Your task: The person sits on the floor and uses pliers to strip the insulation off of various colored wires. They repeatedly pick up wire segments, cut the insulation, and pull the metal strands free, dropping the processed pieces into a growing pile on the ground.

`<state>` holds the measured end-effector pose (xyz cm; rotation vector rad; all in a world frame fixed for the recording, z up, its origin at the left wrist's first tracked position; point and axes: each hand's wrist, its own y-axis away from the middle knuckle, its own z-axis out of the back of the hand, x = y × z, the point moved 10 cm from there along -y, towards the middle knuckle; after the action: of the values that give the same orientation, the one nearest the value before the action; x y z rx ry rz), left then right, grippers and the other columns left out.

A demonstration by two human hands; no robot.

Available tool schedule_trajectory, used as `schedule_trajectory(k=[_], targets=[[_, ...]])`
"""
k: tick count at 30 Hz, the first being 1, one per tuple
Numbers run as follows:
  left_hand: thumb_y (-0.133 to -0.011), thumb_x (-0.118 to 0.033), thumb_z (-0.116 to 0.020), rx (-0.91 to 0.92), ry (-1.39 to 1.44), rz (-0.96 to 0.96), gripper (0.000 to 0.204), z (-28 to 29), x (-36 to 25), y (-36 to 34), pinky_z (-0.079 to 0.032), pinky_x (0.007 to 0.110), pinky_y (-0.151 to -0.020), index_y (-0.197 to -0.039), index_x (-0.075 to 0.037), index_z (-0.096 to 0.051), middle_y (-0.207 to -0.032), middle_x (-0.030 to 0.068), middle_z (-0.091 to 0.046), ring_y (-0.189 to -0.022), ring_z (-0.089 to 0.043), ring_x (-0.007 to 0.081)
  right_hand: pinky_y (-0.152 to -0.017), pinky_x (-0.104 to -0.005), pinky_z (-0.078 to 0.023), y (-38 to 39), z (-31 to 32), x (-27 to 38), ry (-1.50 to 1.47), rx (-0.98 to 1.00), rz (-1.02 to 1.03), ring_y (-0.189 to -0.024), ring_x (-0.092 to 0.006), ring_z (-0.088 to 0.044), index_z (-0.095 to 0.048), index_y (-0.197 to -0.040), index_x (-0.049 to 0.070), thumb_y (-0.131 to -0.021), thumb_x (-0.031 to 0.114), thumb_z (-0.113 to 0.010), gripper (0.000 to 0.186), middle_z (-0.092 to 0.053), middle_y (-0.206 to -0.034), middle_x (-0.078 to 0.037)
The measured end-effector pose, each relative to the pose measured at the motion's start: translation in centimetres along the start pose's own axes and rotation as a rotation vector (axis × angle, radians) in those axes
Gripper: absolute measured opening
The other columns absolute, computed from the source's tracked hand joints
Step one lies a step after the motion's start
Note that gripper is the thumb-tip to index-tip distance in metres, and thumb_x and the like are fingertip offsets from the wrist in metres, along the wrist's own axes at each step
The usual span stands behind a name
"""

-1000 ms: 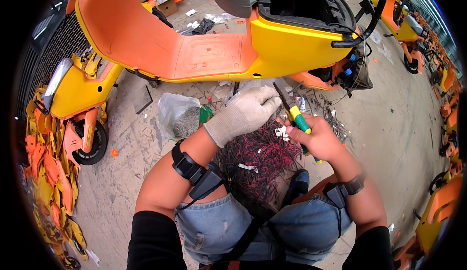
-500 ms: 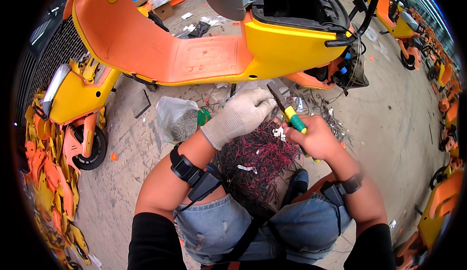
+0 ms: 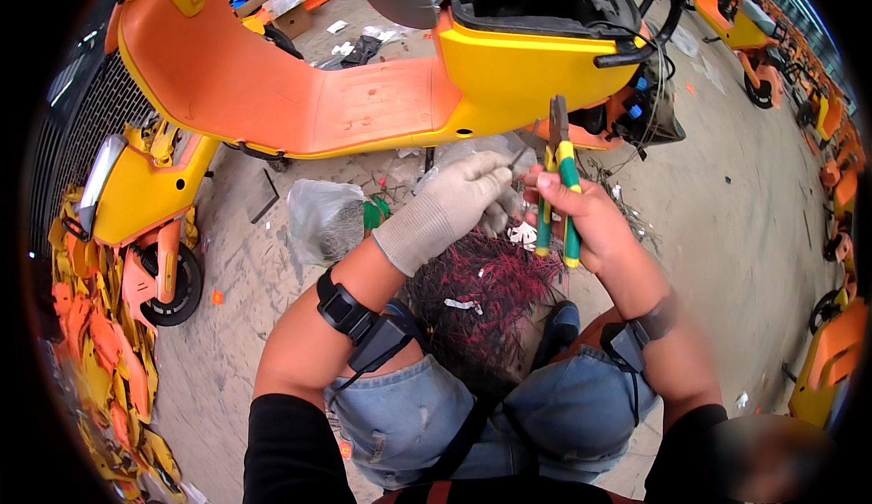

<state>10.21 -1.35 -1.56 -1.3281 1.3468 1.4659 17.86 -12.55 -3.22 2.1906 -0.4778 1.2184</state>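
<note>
My left hand (image 3: 459, 200), in a pale knitted glove, pinches a thin dark strip (image 3: 519, 157) between thumb and fingers; whether it is wire or a cable tie cannot be made out. My bare right hand (image 3: 589, 213) is wrapped round a pair of pliers (image 3: 569, 175) with green and yellow handles. The pliers' jaws point up and away, apart from the strip, and the handles are spread. Below both hands, between my feet, lies a heap of short black and red strands (image 3: 481, 291) with white scraps on it.
Just ahead stands a yellow and orange scooter (image 3: 391, 104) with an open seat compartment (image 3: 518, 0). A clear plastic bag (image 3: 313, 213) holds grey strands, left of the heap. Orange and yellow panels (image 3: 100, 340) pile up at far left, beside another scooter's front wheel (image 3: 173, 286).
The pliers have swung upright, their handles have spread, and their jaws have moved off from my left hand. The dark strip now shows at my left fingertips. The whole view has shifted slightly.
</note>
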Motion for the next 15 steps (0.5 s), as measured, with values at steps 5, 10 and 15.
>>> schedule_trajectory(k=[5, 10, 15], targets=[[-0.104, -0.023, -0.047, 0.164, 0.194, 0.028, 0.031, -2.5, 0.2, 0.1, -0.054, 0.027, -0.065, -0.125, 0.000, -0.054, -0.092, 0.0104, -0.064, -0.075, -0.064, 0.0149, -0.082, -0.0288, -0.051, 0.1, -0.4, 1.4, -0.081, 0.080, 0.078, -0.093, -0.0117, -0.059, -0.060, -0.120, 0.001, -0.093, 0.023, -0.071, 0.036, -0.065, -0.107, -0.005], [-0.103, -0.024, -0.050, 0.238, 0.311, 0.074, 0.032, -4.2, -0.3, 1.2, -0.055, 0.031, -0.068, -0.122, 0.001, -0.057, -0.092, 0.0105, -0.064, -0.078, -0.064, 0.0179, -0.080, -0.0272, -0.049, 0.2, -0.4, 1.5, -0.110, 0.091, 0.131, -0.094, -0.0109, -0.058, -0.061, -0.118, 0.001, -0.093, 0.021, -0.071, 0.033, -0.063, -0.114, -0.005], [-0.102, -0.024, -0.053, 0.335, 0.380, 0.052, 0.032, -5.1, -0.5, 1.4, -0.057, 0.032, -0.070, -0.121, 0.002, -0.059, -0.095, 0.0121, -0.066, -0.081, -0.066, 0.0190, -0.077, -0.0266, -0.047, 0.9, -0.9, 2.9, -0.011, 0.112, 0.232, -0.090, -0.0109, -0.056, -0.067, -0.102, 0.003, -0.092, 0.022, -0.072, 0.022, -0.059, -0.122, -0.005]])
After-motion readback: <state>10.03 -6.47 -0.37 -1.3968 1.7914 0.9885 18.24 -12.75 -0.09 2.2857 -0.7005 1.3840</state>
